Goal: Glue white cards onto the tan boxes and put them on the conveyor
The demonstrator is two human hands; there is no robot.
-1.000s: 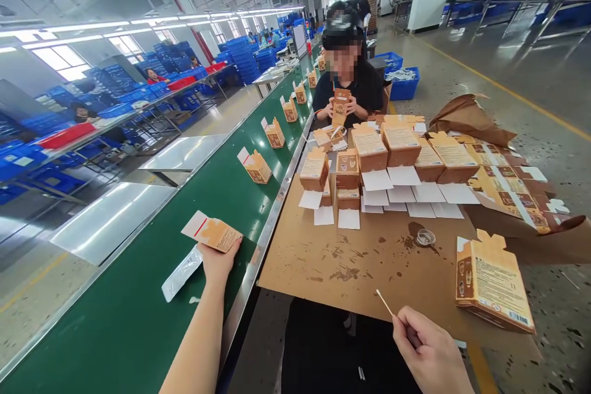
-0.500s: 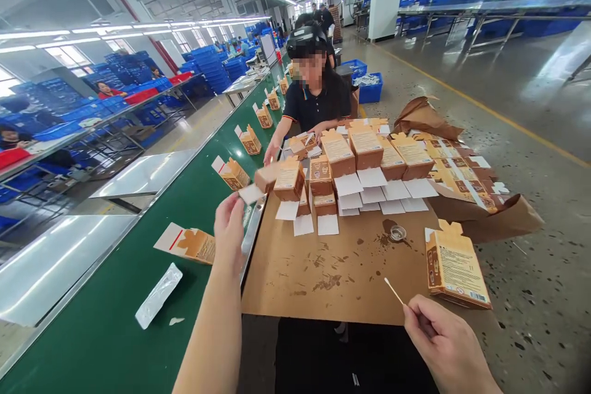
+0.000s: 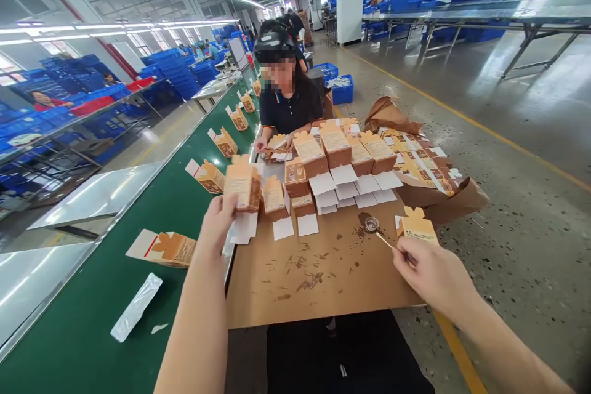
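Observation:
My left hand (image 3: 218,221) is closed on a brown and cream cardboard box (image 3: 242,189), whose white flap hangs below it. That box is at the left edge of the cardboard-topped table (image 3: 286,295), beside the stacked boxes. Between the fingertips of my right hand (image 3: 427,265) is a cotton swab (image 3: 385,240). Its tip reaches a small clear round dish (image 3: 371,225), which sits among wet spots on the cardboard. Another box (image 3: 417,223) stands just behind my right hand, which partly hides it.
Several boxes with white flaps (image 3: 330,160) are piled at the table's far side. Behind them a co-worker (image 3: 289,95) handles flat cartons. Along my left runs a green conveyor (image 3: 92,295) carrying spaced boxes and a clear plastic packet (image 3: 136,308). Brown wrapping paper (image 3: 443,206) lies at right.
My left hand holds a box now upright at the table edge. My right hand has moved forward, bringing the swab tip to the dish. The co-worker's arm has drawn back from the conveyor.

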